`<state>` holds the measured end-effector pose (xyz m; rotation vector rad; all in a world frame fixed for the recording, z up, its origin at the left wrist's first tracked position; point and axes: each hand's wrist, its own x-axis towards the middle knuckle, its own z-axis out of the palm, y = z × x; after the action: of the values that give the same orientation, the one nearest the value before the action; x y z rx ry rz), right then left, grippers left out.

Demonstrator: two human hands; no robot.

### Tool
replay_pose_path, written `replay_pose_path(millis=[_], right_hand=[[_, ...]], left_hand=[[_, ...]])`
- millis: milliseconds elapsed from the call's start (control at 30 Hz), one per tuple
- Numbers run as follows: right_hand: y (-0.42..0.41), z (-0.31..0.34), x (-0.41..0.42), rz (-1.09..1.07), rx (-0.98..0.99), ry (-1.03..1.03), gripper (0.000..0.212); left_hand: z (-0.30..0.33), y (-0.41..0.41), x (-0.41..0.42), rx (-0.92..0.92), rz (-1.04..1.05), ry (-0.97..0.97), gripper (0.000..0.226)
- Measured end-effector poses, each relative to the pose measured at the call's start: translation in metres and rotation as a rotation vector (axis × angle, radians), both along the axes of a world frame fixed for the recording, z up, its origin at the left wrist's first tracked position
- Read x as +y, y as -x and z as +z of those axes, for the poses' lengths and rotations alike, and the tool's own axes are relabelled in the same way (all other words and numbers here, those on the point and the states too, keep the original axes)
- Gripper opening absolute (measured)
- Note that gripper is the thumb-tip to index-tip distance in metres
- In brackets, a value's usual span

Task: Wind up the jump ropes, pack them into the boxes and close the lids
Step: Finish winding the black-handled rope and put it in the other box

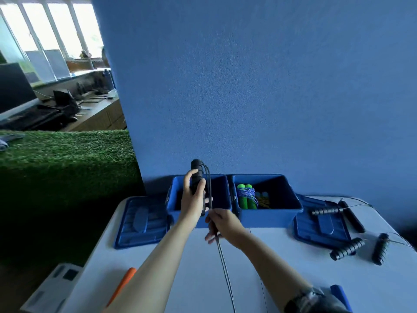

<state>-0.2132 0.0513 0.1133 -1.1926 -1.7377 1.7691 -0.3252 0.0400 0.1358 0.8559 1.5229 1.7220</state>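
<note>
Two black handles held upright in the left hand, over the left box; right hand pinches the cord, mid-wind. Best keep cord taut, loops tight and even, so the bundle fits the box.

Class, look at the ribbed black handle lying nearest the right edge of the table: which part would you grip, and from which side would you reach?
Grip the ribbed black handle around its middle, coming from above. It lies flat on the table with nothing over it, and its ridges should stop slipping. Avoid its far end, where a thin cord leaves it.
</note>
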Motion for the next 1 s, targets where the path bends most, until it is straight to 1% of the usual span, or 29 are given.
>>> replay_pose_path(millis=[33, 67, 133, 167, 200, 233, 267, 333, 367, 400, 433, 500, 567, 667, 700, 733, 767, 800, 833, 867, 933, 1000], right_hand=[[0.001, -0.003, -0.004, 0.05, -0.011, 0.065, 0.035], [0.0, -0.005, -0.008, 0.102, -0.032, 0.115, 0.037], [-0.004, -0.01, -0.013, 0.176, -0.086, 0.169, 0.042], [-0.008, -0.012, -0.014, 0.2, -0.123, 0.149, 0.044], [-0.013, -0.016, -0.013, 0.208, -0.158, 0.085, 0.044], [-0.018, -0.018, -0.011, 0.193, -0.188, -0.008, 0.042], [-0.022, -0.018, -0.008, 0.16, -0.21, -0.097, 0.038], [-0.03, -0.014, 0.0, 0.143, -0.276, -0.246, 0.031], [-0.033, -0.01, 0.002, 0.189, -0.34, -0.323, 0.028], [-0.035, -0.007, 0.002, 0.266, -0.413, -0.382, 0.025], [-0.036, -0.005, 0.0, 0.35, -0.462, -0.392, 0.023], [-0.039, -0.002, -0.004, 0.448, -0.466, -0.266, 0.024], [-0.047, 0.002, -0.002, 0.43, -0.424, -0.132, 0.028], [-0.056, 0.016, 0.001, 0.454, -0.385, -0.052, 0.036], [-0.057, 0.021, -0.001, 0.491, -0.373, -0.02, 0.037], [-0.056, 0.026, -0.003, 0.522, -0.391, 0.007, 0.037], [-0.056, 0.03, -0.005, 0.54, -0.429, 0.02, 0.037], [-0.056, 0.034, -0.006, 0.553, -0.483, 0.009, 0.037], [-0.057, 0.036, -0.005, 0.552, -0.536, -0.05, 0.038], [-0.06, 0.037, -0.001, 0.543, -0.568, -0.154, 0.039], [-0.065, 0.038, 0.007, 0.505, -0.581, -0.397, 0.035], [-0.07, 0.042, 0.015, 0.454, -0.596, -0.615, 0.029]], left_hand=[[0.002, -0.001, 0.001, -0.03, -0.009, -0.003, 0.024], [0.002, -0.001, 0.001, -0.009, -0.017, 0.005, 0.021], [-0.001, 0.002, -0.001, 0.127, 0.012, 0.008, 0.019], [-0.004, 0.005, -0.002, 0.214, 0.049, 0.011, 0.019], [-0.006, 0.01, -0.003, 0.281, 0.085, 0.02, 0.019], [-0.009, 0.016, -0.005, 0.306, 0.107, 0.02, 0.019], [-0.011, 0.021, -0.007, 0.296, 0.114, 0.021, 0.02], [-0.015, 0.026, -0.014, 0.217, 0.1, 0.022, 0.021], [-0.018, 0.029, -0.017, 0.187, 0.098, 0.017, 0.022], [-0.02, 0.031, -0.019, 0.209, 0.106, 0.027, 0.023], [-0.021, 0.035, -0.022, 0.264, 0.122, 0.052, 0.024], [-0.024, 0.05, -0.026, 0.407, 0.157, 0.092, 0.026], [-0.024, 0.067, -0.031, 0.467, 0.18, 0.12, 0.026], [-0.026, 0.085, -0.038, 0.604, 0.223, 0.143, 0.028], [-0.029, 0.089, -0.04, 0.684, 0.218, 0.133, 0.03], [-0.029, 0.092, -0.043, 0.806, 0.206, 0.14, 0.033], [-0.031, 0.096, -0.046, 0.926, 0.192, 0.147, 0.036], [-0.029, 0.099, -0.05, 0.998, 0.176, 0.184, 0.037], [-0.029, 0.102, -0.053, 1.036, 0.175, 0.216, 0.036], [-0.028, 0.103, -0.057, 1.072, 0.184, 0.245, 0.034], [-0.03, 0.106, -0.061, 1.179, 0.163, 0.229, 0.031], [-0.034, 0.107, -0.063, 1.198, -0.004, 0.236, 0.037]])
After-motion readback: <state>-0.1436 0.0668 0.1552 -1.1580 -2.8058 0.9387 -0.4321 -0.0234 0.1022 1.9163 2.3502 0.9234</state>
